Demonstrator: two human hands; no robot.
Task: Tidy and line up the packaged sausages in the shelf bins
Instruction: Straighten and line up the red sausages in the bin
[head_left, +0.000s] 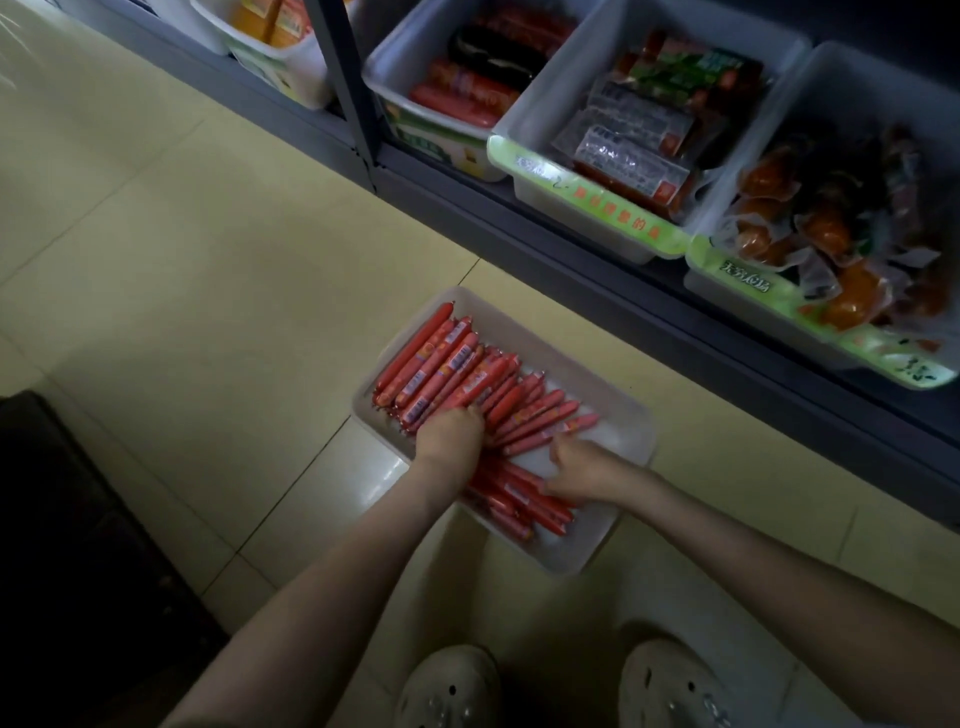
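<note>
Red sausages (452, 364) are found heaped in a white tray (621, 415) on the floor (208, 260) below the shelf bins (587, 200); fingertips of the left hand (451, 435) are buried among them, the right hand (582, 470) is blurred, so neither grip can be told.

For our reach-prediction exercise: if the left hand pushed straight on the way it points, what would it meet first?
The red sausages in the white bin on the floor; the left hand seems to touch them already, though depth is unclear.
</note>
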